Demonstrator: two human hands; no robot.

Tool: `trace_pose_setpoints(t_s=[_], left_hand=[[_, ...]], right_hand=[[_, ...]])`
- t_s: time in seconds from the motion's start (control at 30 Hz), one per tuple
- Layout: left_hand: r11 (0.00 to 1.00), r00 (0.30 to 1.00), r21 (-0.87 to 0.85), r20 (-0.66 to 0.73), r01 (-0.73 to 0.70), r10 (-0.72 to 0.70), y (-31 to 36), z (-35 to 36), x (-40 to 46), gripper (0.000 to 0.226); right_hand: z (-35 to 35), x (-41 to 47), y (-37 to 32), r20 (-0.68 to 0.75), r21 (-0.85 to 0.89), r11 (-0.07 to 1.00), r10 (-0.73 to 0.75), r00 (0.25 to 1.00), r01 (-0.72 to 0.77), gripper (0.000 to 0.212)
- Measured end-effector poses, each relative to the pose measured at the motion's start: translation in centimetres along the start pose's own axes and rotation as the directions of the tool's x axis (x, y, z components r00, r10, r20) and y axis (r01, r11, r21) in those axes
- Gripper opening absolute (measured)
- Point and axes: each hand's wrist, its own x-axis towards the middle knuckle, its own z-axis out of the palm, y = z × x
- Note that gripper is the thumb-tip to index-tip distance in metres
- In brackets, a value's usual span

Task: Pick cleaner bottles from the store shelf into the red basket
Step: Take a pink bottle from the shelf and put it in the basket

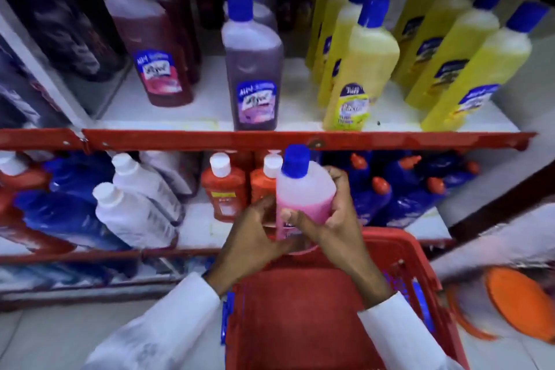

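Note:
A pink cleaner bottle (303,189) with a blue cap stands upright between both my hands, just above the far rim of the red basket (414,252). My left hand (252,237) wraps its lower left side. My right hand (327,216) grips it from the right, thumb across the front. The basket sits below the hands on the floor, its red inside bare where it shows. On the upper shelf stand a purple bottle (253,69), a dark red bottle (150,48) and several yellow bottles (357,69), all blue-capped.
The lower shelf holds white bottles (135,207), orange-red bottles (223,186) and dark blue bottles (399,189) with red caps. A red shelf edge (240,140) runs across above my hands. An orange object (519,300) lies on the floor at right.

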Motion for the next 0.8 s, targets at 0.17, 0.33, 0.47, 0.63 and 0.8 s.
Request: trace_pose_setpoints(t_s=[0.17, 0.33, 0.47, 0.63, 0.8], left_hand=[[0.974, 0.992, 0.189, 0.003, 0.125, -0.127, -7.7, 5.8, -0.8, 0.055], [0.932, 0.946, 0.168, -0.009, 0.322, -0.325, -14.7, 11.1, -0.9, 0.07], [0.829, 0.857, 0.234, -0.036, 0.507, -0.514, -23.1, 14.4, -1.1, 0.062], [0.702, 0.755, 0.306, -0.104, 0.644, -0.647, -23.8, 15.3, -1.2, 0.025], [0.698, 0.749, 0.315, -0.069, 0.643, -0.658, -20.2, 14.3, -0.5, 0.038]], right_hand=[[-3.3, -2.5, 7.4, 0.175, -0.265, 0.964, 0.072, 0.982, -0.023, 0.068], [-5.3, -3.6, 15.6, 0.24, -0.528, 0.843, 0.26, 0.935, -0.099, 0.063], [-4.7, -3.7, 19.9, 0.289, -0.604, 0.779, 0.41, 0.865, -0.168, 0.057], [-4.3, -4.0, 22.7, 0.289, -0.606, 0.765, 0.467, 0.836, -0.218, 0.046], [-4.1, -2.3, 22.0, 0.352, -0.64, 0.75, 0.479, 0.804, -0.166, 0.046]])
